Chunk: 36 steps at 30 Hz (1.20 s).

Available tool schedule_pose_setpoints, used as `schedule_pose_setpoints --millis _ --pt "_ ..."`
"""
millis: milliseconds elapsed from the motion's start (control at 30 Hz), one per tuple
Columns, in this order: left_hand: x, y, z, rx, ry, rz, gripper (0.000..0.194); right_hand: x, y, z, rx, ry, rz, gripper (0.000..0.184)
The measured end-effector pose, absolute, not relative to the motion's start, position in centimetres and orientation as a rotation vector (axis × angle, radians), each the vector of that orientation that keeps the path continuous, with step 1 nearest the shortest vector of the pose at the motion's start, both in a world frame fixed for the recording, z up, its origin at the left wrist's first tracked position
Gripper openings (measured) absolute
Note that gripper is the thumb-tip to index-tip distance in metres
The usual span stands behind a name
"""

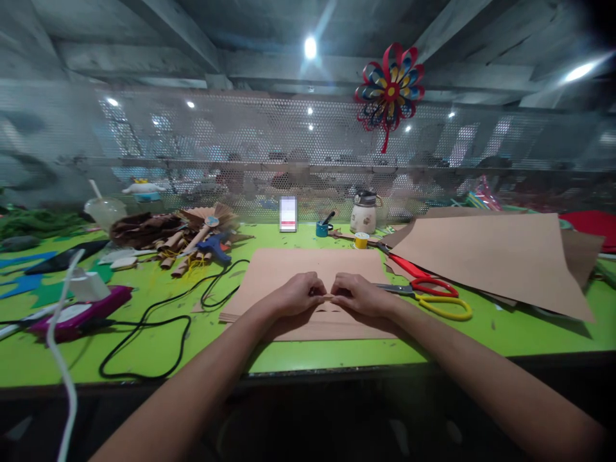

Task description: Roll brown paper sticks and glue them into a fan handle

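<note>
My left hand (pixel 297 294) and my right hand (pixel 359 295) meet at the middle of the green table (pixel 144 346), fingers curled and pinched together on a small folded piece of brown paper (pixel 328 297). The piece is mostly hidden between my fingertips. Below my hands lies a flat stack of brown paper sheets (pixel 289 266), and I can see pleated folds of paper (pixel 330 316) just under my wrists.
Red scissors (pixel 416 273) and yellow scissors (pixel 445 308) lie right of my hands, beside large brown sheets (pixel 491 256). A blue glue gun (pixel 214 247), paper rolls, a black cable (pixel 158 321) and a pink device (pixel 81 314) fill the left. A phone (pixel 288 213), jar and tape stand behind.
</note>
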State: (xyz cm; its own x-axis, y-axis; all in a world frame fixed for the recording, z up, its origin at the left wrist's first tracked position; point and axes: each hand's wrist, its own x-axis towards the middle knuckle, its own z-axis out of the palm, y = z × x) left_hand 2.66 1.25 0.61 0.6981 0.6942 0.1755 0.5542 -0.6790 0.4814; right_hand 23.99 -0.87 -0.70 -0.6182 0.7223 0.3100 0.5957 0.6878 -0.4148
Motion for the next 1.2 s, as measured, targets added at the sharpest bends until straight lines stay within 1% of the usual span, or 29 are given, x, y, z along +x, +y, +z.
schedule_pose_setpoints --millis 267,467,667,900,1033,1200 --pt "2.9 1.4 0.6 2.559 0.95 0.501 0.028 23.2 -1.7 -0.4 -1.06 -2.444 0.259 0.016" --pt "2.3 1.2 0.2 2.66 0.856 0.517 0.028 23.3 -1.6 -0.1 -1.069 -2.456 0.319 0.013" --pt "1.9 0.6 -0.1 2.684 0.89 0.517 0.033 23.8 -2.1 0.0 -1.055 -2.468 0.332 0.006" --pt "1.4 0.1 0.4 2.636 0.889 0.489 0.034 24.7 -2.9 0.7 -1.113 -2.438 0.408 0.009" --pt "1.2 -0.2 0.9 2.578 0.873 0.447 0.038 25.3 -3.4 0.7 -1.121 -2.404 0.372 0.012" --pt "1.2 -0.7 1.2 2.561 0.873 0.458 0.038 25.4 -3.6 1.0 -1.099 -2.46 0.352 0.018"
